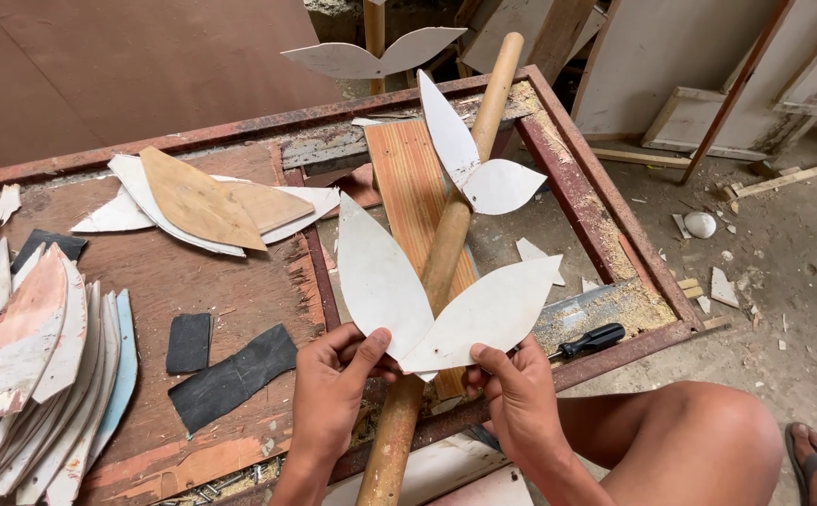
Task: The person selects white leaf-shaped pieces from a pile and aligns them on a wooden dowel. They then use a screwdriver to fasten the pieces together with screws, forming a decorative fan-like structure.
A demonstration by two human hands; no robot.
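A long wooden pole [443, 267] lies slanted across the workbench. White leaf-shaped cutouts are fixed to it in pairs: one pair near its middle [472, 171] and another at the far end [371, 56]. My left hand [334, 384] pinches the base of a big white leaf [378, 276] against the pole. A second big white leaf [488, 314] is held at its lower edge by my right hand [519, 398]. The two leaves meet in a V at the pole.
A stack of leaf-shaped boards [34, 375] sits at left, more cutouts [198, 201] lie behind. Black rubber scraps [230, 379] lie on the bench. A black-handled screwdriver [588, 341] rests by the rusty frame [605, 220]. My knee [699, 440] is at right.
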